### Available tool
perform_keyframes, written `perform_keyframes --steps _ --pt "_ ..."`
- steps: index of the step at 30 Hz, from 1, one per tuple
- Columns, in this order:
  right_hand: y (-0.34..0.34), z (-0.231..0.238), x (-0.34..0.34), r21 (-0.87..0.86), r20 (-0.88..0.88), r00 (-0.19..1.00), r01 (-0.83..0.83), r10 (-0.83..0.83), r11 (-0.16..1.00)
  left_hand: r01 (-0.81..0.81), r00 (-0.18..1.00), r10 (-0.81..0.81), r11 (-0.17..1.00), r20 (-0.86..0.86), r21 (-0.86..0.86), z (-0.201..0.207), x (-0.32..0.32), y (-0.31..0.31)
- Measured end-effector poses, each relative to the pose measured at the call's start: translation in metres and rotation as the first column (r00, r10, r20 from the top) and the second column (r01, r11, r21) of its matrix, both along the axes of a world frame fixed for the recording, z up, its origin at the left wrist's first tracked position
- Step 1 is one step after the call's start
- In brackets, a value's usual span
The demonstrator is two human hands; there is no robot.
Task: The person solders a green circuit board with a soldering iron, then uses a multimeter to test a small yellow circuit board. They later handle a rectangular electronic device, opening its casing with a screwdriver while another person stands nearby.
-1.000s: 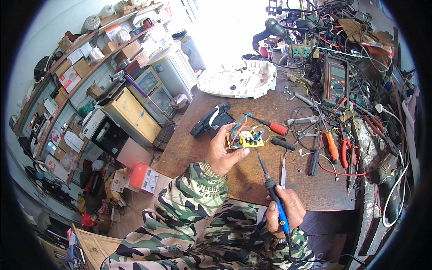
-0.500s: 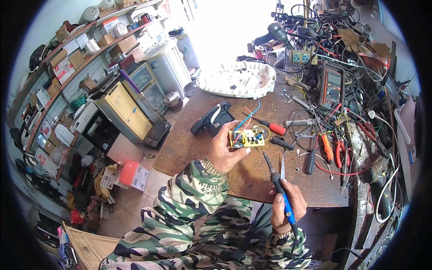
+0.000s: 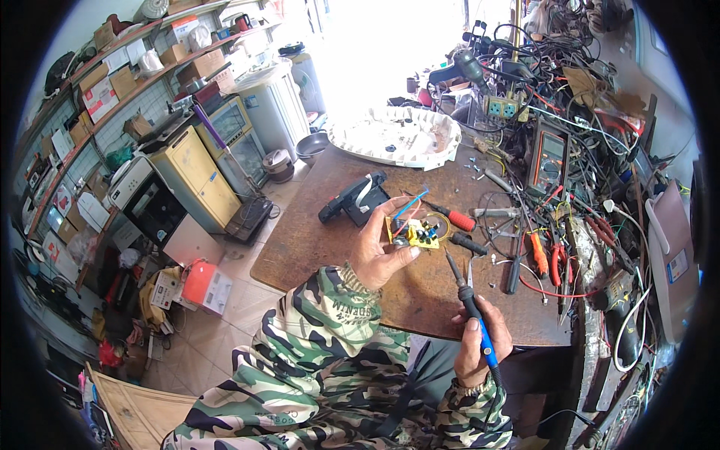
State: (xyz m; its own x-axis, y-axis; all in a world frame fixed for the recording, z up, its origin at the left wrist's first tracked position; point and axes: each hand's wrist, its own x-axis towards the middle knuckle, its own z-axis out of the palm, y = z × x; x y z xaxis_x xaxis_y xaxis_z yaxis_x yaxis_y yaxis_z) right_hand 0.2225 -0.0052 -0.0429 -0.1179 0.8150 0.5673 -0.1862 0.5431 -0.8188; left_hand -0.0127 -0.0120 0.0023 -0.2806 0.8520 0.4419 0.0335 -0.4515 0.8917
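My left hand is closed on the edge of a small yellow circuit board, held above the wooden table. Small components cover the board, and blue and reddish wires rise from it. In my right hand is a blue and black soldering iron, its tip pointing up and away, a little right of the board and apart from it. Beside the iron's shaft a thin silver pointed tool shows; whether my right hand also holds it I cannot tell. A black plastic housing lies just behind my left hand.
On the wooden table lie a red-handled screwdriver, a black-handled tool and red-handled pliers. A white plastic cover sits at the back. A multimeter and tangled cables crowd the right. Shelves and appliances stand left.
The board has tilted in my left hand, and its blue wire has swung lower, nearer the board. The soldering iron has barely moved. The whole view has shifted slightly.
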Motion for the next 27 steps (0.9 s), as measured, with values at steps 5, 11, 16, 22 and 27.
perform_keyframes --steps 5,11,16,22,27 --pt "-0.0008 0.0030 0.0012 0.014 0.040 0.999 0.003 -0.004 1.000 0.012 1.000 -0.012 1.000 0.021 -0.001 -0.0008 -0.0006 -0.0014" --pt "-0.0004 -0.0014 0.0010 0.004 0.040 0.999 0.007 -0.007 1.000 0.013 1.000 -0.012 0.997 0.025 -0.070 0.0027 0.0006 -0.0047" --pt "0.0006 -0.0047 0.0001 0.025 0.019 1.000 0.010 -0.011 1.000 0.024 1.000 -0.023 1.000 0.013 -0.021 0.0034 0.0014 -0.0028" --pt "0.0008 -0.0032 0.0008 0.009 0.005 1.000 -0.001 0.001 1.000 0.023 0.999 -0.024 0.999 -0.025 -0.033 0.0027 0.0017 -0.0008" --pt "0.0002 -0.0025 0.0023 -0.014 0.008 1.000 -0.005 0.005 1.000 0.018 1.000 -0.018 0.999 -0.007 -0.036 -0.0008 0.0037 0.0013"
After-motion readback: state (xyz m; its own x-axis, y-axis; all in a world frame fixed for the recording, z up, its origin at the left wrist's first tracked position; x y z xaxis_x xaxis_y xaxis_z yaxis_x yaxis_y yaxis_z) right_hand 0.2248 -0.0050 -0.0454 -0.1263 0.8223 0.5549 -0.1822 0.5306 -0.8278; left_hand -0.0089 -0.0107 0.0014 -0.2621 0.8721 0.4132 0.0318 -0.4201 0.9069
